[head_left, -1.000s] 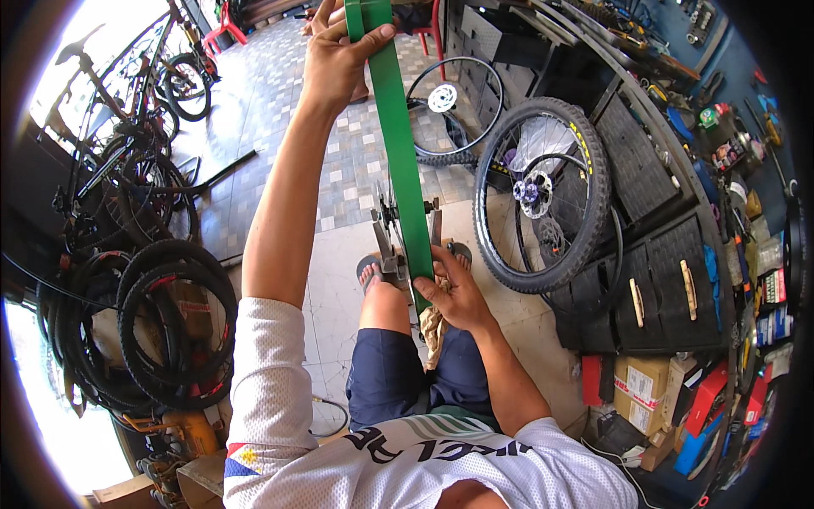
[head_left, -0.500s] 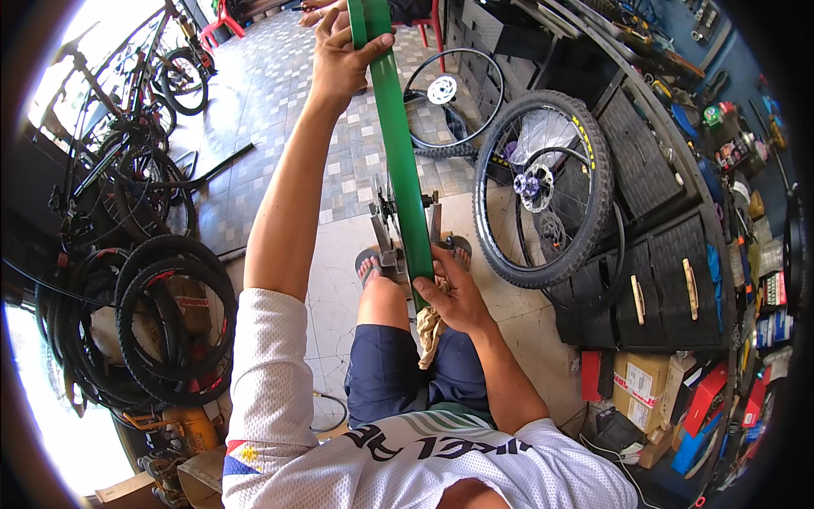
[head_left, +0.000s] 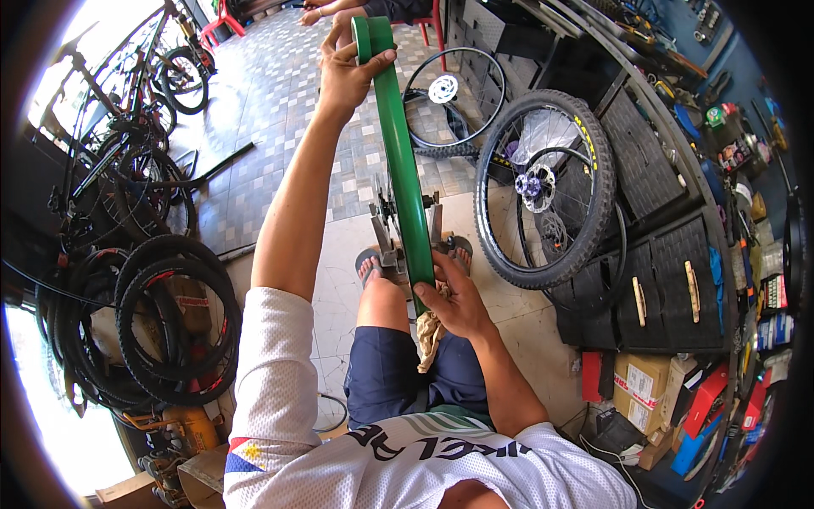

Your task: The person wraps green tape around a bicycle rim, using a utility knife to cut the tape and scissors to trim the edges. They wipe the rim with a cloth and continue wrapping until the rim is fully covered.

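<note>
A strip of wide green tape [head_left: 400, 161] runs taut between my two hands, down toward a truing stand [head_left: 388, 252] in front of my knees. At the far end my left hand [head_left: 343, 78] is closed on the tape roll [head_left: 379, 36], thumb across the strip. My right hand [head_left: 460, 304] grips the near end of the strip, its thumb pressed on the tape. Below that hand hangs a crumpled tan cloth or paper [head_left: 429, 346]. The tape covers most of what sits in the stand, so a rim under it cannot be made out.
A wheel with a knobby tyre [head_left: 585, 208] leans against black cabinets [head_left: 670, 310] at right, with a bare wheel [head_left: 487, 81] beyond. Loose tyres [head_left: 127, 297] and parked bicycles [head_left: 127, 127] line the left. Boxes [head_left: 640, 386] stand low at right. Another person's hand [head_left: 312, 15] shows far back.
My left hand has shifted slightly right, and the tape roll has come lower, showing more of its round top. My right hand stays in nearly the same place, pressing the tape.
</note>
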{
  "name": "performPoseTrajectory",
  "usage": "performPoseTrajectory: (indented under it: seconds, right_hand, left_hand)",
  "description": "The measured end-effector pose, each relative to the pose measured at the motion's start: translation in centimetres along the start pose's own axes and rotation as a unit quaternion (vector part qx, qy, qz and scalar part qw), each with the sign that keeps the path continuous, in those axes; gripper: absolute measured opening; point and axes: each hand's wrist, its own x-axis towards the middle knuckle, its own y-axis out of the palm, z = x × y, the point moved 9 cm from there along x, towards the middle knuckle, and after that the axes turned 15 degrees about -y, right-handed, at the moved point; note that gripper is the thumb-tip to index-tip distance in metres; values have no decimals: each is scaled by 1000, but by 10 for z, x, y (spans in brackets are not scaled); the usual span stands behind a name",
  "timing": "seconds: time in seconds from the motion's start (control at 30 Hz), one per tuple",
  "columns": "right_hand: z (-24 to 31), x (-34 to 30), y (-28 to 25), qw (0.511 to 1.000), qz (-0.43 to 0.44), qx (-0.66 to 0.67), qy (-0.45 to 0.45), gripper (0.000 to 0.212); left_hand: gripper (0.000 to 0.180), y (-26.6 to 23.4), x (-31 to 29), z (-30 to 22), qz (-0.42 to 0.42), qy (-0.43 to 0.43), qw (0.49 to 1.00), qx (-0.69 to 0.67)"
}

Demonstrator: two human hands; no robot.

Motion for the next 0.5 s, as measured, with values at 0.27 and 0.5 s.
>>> performPoseTrajectory:
  seconds: [0.27,0.5]
  right_hand:
    - [-2,-1,-1,1000,7,-23,12,61]
    - [7,3,0,999,4,-37,-14,62]
  left_hand:
    - [39,7,4,23,1,-35,999,9]
    - [37,9,-2,35,-22,-40,997,58]
